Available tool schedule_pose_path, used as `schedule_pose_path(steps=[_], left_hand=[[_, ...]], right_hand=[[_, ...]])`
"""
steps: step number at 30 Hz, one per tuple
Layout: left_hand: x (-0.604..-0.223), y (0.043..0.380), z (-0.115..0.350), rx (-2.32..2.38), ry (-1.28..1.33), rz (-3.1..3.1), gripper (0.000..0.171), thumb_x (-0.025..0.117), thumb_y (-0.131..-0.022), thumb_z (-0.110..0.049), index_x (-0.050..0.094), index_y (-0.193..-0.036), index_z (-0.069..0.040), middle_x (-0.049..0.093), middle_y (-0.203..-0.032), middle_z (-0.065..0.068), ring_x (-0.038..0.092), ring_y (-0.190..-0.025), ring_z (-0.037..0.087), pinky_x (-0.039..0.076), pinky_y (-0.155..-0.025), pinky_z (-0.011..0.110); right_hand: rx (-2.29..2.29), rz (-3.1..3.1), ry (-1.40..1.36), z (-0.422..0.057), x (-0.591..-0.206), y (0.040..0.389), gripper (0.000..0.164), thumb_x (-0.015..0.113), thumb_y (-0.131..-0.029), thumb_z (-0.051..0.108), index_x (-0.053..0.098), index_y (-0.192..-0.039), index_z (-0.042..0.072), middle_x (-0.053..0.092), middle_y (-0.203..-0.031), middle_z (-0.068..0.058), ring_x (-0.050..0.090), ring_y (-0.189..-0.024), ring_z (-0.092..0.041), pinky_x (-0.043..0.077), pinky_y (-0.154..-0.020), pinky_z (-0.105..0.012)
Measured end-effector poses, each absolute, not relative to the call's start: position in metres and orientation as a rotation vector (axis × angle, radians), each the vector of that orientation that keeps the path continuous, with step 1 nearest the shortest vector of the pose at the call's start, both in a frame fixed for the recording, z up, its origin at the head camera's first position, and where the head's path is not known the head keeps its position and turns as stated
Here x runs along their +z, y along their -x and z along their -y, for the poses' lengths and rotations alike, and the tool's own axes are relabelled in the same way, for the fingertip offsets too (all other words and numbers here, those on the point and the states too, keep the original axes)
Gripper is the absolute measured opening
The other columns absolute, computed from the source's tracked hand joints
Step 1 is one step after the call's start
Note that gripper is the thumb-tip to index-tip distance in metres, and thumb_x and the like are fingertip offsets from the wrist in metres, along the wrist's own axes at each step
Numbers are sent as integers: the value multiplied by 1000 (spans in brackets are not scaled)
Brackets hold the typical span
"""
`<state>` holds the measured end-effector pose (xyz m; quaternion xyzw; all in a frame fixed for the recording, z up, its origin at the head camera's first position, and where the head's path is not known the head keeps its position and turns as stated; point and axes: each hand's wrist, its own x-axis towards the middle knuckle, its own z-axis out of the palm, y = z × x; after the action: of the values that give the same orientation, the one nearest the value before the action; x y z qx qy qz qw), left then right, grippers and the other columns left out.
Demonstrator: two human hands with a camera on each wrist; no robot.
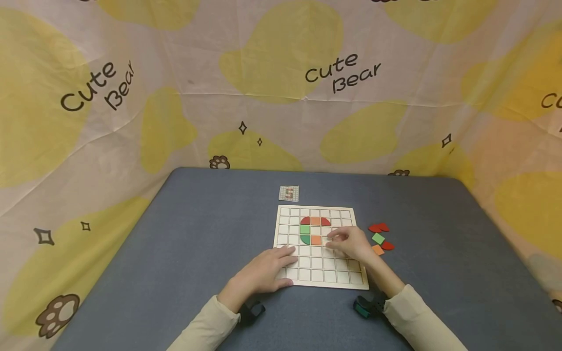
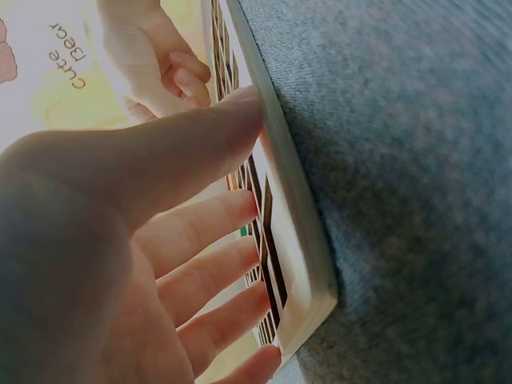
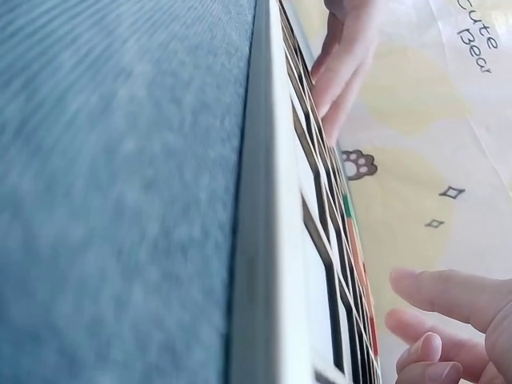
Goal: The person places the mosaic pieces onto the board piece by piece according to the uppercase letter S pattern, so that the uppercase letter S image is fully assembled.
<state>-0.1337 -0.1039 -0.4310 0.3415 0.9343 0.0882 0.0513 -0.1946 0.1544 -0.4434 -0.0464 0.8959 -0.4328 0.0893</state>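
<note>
A pale wooden grid board (image 1: 322, 277) lies on the table. Set in its cells are an orange square (image 1: 315, 221) between two red quarter-round pieces (image 1: 305, 221), a light green square (image 1: 305, 229), a dark green quarter-round piece (image 1: 305, 239) and a second orange square (image 1: 316, 240). The left hand (image 1: 265, 268) rests on the board's near left part, fingers spread and thumb on the near edge. Over the board's right half is the right hand (image 1: 350, 242), its fingertips just right of the lower orange square. In the right wrist view its thumb and forefinger stand apart, with nothing visible between them.
Right of the board lie loose pieces: several red ones (image 1: 388, 246), a green square (image 1: 378, 238) and an orange square (image 1: 378, 249). A small pattern card (image 1: 289, 193) lies behind the board. A printed cloth (image 1: 281, 58) hangs around the grey-blue table (image 1: 210, 219).
</note>
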Motion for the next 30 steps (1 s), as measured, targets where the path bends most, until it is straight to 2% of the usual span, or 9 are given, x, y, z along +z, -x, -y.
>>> schedule_pose_path(steps=[7, 14, 25, 30], left_hand=[[-430, 133, 104, 274, -1022, -2829, 52, 67, -87, -35, 57, -134, -13, 51, -147, 7, 48, -137, 27, 42, -111, 42], [-430, 133, 104, 274, -1019, -2831, 53, 67, -87, -36, 57, -134, -13, 50, -147, 7, 48, -137, 27, 43, -111, 42], [-429, 133, 104, 282, -1022, -2835, 52, 68, -87, -35, 58, -133, -13, 51, -146, 8, 48, -137, 27, 43, -111, 42], [-430, 133, 104, 287, -1027, -2839, 52, 68, -87, -35, 58, -133, -13, 51, -146, 8, 49, -137, 26, 43, -111, 42]], right_hand=[[-1363, -2620, 137, -169, -441, 192, 26, 75, -81, 16, 73, -101, 1, 46, -59, 4, 42, -55, -10, 33, -47, -21], [-1376, -2643, 131, -185, -439, 191, 28, 76, -80, 17, 72, -101, -2, 46, -61, 4, 41, -56, -8, 34, -47, -20], [-1377, -2687, 124, -209, -436, 184, 31, 76, -81, 18, 71, -101, -6, 38, -60, 6, 34, -56, -5, 29, -49, -20], [-1357, -2684, 51, -221, -434, 181, 34, 75, -82, 20, 70, -105, -5, 40, -58, 8, 38, -53, -6, 32, -50, -21]])
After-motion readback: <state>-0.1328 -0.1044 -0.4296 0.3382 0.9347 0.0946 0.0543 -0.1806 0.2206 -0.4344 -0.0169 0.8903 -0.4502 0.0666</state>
